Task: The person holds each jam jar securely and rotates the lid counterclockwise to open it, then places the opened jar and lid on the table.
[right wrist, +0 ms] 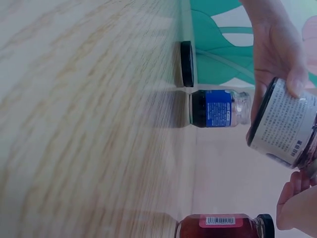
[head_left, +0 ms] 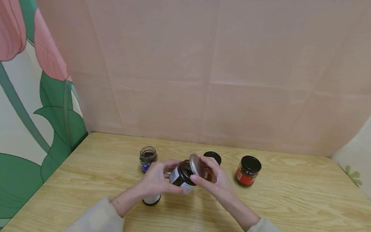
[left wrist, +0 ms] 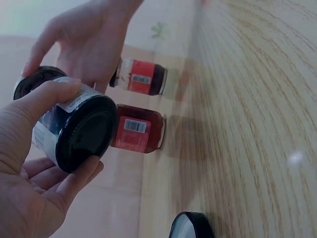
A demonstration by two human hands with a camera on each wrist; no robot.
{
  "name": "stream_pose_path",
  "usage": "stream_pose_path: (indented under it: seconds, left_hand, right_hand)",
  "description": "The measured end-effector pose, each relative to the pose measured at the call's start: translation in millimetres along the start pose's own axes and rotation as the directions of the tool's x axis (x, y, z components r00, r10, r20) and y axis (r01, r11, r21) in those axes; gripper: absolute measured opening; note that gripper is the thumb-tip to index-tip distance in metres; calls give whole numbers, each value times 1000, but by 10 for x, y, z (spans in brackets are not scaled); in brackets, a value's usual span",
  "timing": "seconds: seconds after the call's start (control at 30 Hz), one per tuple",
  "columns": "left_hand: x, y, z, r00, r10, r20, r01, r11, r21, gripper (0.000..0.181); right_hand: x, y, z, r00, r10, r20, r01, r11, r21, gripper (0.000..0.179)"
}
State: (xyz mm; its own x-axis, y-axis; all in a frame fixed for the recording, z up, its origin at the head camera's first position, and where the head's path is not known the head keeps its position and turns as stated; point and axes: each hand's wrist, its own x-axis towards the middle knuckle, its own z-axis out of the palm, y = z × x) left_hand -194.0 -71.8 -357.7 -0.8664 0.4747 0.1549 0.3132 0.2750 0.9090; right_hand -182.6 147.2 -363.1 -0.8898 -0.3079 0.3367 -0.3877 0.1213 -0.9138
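Observation:
A dark glass jar (head_left: pixel 175 175) with a white label is held tilted above the table in my left hand (head_left: pixel 158 180), its mouth leaning toward the right. Fingers and thumb wrap its sides, and its dark base (left wrist: pixel 88 134) faces the camera in the left wrist view. My right hand (head_left: pixel 216 181) pinches a silvery lid (head_left: pixel 196 166) by its edge. This lid stands at a steep angle against the jar's mouth, with part of the dark opening showing beside it. In the right wrist view, small print covers the jar's label (right wrist: pixel 285 124).
Behind my left hand stands a lidless jar (head_left: pixel 148 156) with a blue label. A black-rimmed lid (head_left: pixel 151 200) lies nearer, white inside up. One black-capped jar (head_left: pixel 213 155) is partly hidden by my right hand; another, red-labelled jar (head_left: pixel 248 170), stands farther right on the wooden table (head_left: pixel 295 202).

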Motion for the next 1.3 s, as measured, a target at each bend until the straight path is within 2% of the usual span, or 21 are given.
stream_pose_path:
  seconds: [0.33, 0.6, 0.77, 1.2, 1.3]
  left_hand:
    - [-19, -35, 7, 999, -1, -50, 2, 1000, 16, 70]
    - [-20, -43, -11, 997, -14, -77, 15, 1000, 3, 73]
    - [-18, -41, -14, 996, -20, -87, 19, 1000, -7, 74]
    - [1, -96, -40, 995, -3, -98, 3, 1000, -3, 72]
    - [2, -96, -38, 995, -1, -105, 1, 1000, 3, 72]
  right_hand:
    - [-27, -25, -38, 997, -76, -11, 77, 995, 62, 53]
    - [-72, -40, -108, 999, 1, -48, -1, 1000, 1, 55]
    - [-98, -17, -165, 998, 48, -39, -49, 998, -29, 58]
    - [-140, 71, -260, 998, 41, 46, -38, 997, -65, 63]
    - [-143, 71, -263, 997, 60, 50, -56, 995, -79, 64]
